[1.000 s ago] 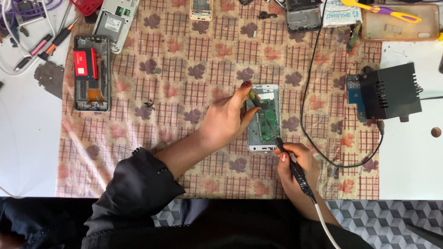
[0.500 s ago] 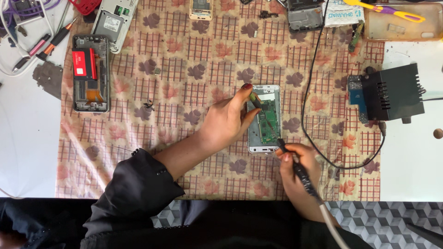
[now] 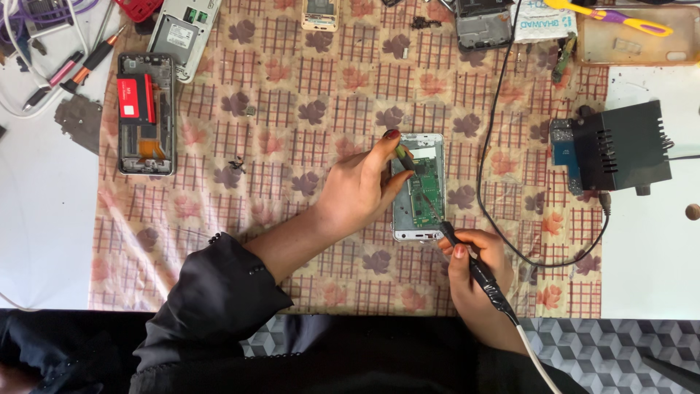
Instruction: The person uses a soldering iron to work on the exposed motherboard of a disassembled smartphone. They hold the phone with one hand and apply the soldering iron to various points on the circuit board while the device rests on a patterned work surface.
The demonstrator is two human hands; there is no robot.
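Hands work over an opened phone (image 3: 419, 191) that lies face down near the middle of a patterned cloth (image 3: 292, 131) spread on the table (image 3: 44, 204). The phone's white frame is bare, and a green circuit board (image 3: 425, 191) sits exposed along its right half. The left hand (image 3: 357, 191) rests on the phone's left edge, its grip closed on slim tweezers (image 3: 405, 159) pinched between thumb and forefinger, with the tips over the upper part of the board. The right hand (image 3: 474, 281), just below the phone, has its grip clenched around a black soldering iron (image 3: 474, 270), held like a pen; the thin tip (image 3: 430, 210) reaches up onto the board's lower part. A pale cord runs from the iron's back end off the bottom edge.

To the right, partly on the cloth, stands a black box-shaped soldering station (image 3: 620, 146), and a thin black cable (image 3: 496, 131) curls past the phone's right side. At the far left of the cloth lies another stripped phone frame with a red battery (image 3: 136, 98) in it. Above, along the top edge, several more phone parts and a clear case holding a yellow-and-purple tool (image 3: 612, 18) are spread about.
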